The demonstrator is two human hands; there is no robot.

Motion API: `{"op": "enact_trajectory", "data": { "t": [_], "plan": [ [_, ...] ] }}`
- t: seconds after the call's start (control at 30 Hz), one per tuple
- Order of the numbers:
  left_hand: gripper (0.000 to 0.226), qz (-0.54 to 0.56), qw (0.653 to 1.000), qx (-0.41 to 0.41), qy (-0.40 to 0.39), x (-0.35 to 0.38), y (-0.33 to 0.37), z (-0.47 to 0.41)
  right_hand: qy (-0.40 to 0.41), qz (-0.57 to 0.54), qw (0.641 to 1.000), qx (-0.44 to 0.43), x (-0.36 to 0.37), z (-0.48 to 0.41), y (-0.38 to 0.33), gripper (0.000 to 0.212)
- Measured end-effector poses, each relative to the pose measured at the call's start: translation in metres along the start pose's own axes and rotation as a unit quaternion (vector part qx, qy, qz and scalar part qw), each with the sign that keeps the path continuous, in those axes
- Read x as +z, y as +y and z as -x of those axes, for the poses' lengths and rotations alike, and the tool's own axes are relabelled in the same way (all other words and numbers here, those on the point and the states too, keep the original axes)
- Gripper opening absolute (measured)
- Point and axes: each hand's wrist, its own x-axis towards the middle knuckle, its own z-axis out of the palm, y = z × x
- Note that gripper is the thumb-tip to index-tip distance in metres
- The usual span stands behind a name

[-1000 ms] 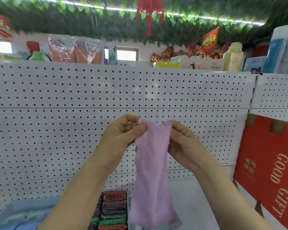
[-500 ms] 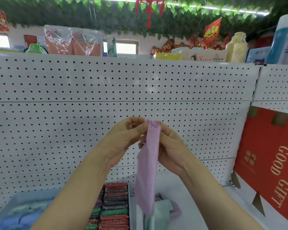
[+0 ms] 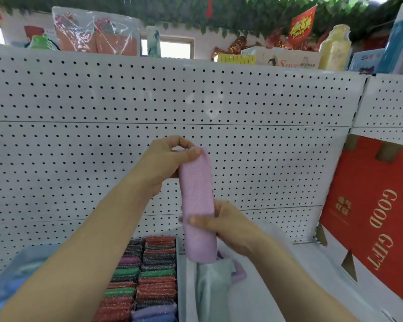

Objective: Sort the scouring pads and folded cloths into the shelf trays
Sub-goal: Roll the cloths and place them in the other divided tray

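Observation:
A pink cloth [image 3: 197, 198], folded into a narrow vertical strip, hangs in front of the white pegboard. My left hand [image 3: 166, 161] pinches its top end between thumb and fingers. Lower down, my right hand [image 3: 228, 225] grips the strip near its middle, thumb across the front. Below, a tray [image 3: 177, 270] holds rows of glittery scouring pads [image 3: 158, 266] in red, green, black and purple. To the right of that tray lie a pale green cloth [image 3: 213, 284] and a pink one [image 3: 239, 271] on the white shelf.
A red "GOOD GIFT" carton [image 3: 370, 219] stands at the right. A bluish tray [image 3: 21, 270] with blurred cloths sits at the lower left. Packaged goods and a yellow bottle [image 3: 334, 47] line the top of the pegboard [image 3: 102, 135].
The cloth went from a wide hanging sheet to a narrow folded strip. My right hand slid down from the top edge to the strip's middle; my left hand kept the top.

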Motion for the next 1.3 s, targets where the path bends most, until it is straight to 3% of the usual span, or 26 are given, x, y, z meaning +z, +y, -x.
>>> {"op": "enact_trajectory", "data": {
  "t": [0.1,0.17,0.23,0.3,0.4,0.53,0.67,0.73,0.9,0.97,1.1,1.17,1.23,1.3],
  "plan": [
    [0.010,-0.017,1.000,0.005,0.016,-0.011,0.005,-0.008,0.006,0.155,0.983,0.099,0.003,0.008,0.047,0.040],
    [0.014,-0.026,1.000,0.004,0.012,-0.020,0.006,-0.010,-0.031,0.218,0.966,0.138,-0.005,0.011,0.064,0.042],
    [0.017,-0.037,0.999,0.007,-0.008,-0.024,0.005,-0.010,-0.024,0.236,0.965,0.111,-0.015,0.012,0.060,0.065],
    [0.016,-0.047,0.998,0.009,-0.040,-0.022,0.003,-0.008,0.030,0.165,0.986,0.020,-0.022,0.010,0.038,0.084],
    [0.016,-0.060,0.995,0.014,-0.078,-0.020,0.000,-0.005,0.030,0.069,0.993,-0.092,-0.016,-0.001,0.001,0.074],
    [0.017,-0.072,0.992,0.037,-0.096,-0.025,-0.002,-0.002,-0.001,-0.003,0.999,-0.044,0.002,-0.009,-0.006,0.037],
    [0.017,-0.091,0.992,0.040,-0.073,-0.037,-0.011,-0.001,-0.049,-0.037,0.998,0.000,0.006,0.004,-0.011,0.031],
    [0.015,-0.074,0.995,0.012,-0.063,-0.041,-0.022,-0.001,-0.061,-0.020,0.997,-0.031,0.010,0.010,-0.024,0.026],
    [0.022,0.063,0.986,-0.120,-0.092,-0.034,-0.055,0.010,0.025,0.099,0.976,-0.194,0.014,0.010,-0.053,0.012],
    [0.013,0.135,0.970,-0.177,-0.098,-0.025,-0.067,0.014,0.031,0.047,0.977,-0.206,0.013,0.009,-0.059,0.014],
    [0.029,0.239,0.927,-0.266,-0.109,-0.002,-0.078,0.031,0.079,-0.036,0.981,-0.172,0.016,0.004,-0.066,0.028],
    [0.025,0.251,0.927,-0.256,-0.112,0.006,-0.077,0.037,0.137,-0.041,0.976,-0.166,0.017,0.000,-0.064,0.027],
    [0.022,0.195,0.956,-0.198,-0.093,0.013,-0.078,0.038,0.181,-0.056,0.969,-0.158,0.016,-0.004,-0.062,0.027],
    [0.048,0.192,0.973,-0.116,-0.056,0.018,-0.082,0.039,0.207,-0.083,0.964,-0.143,0.013,-0.005,-0.061,0.022]
  ]
}}
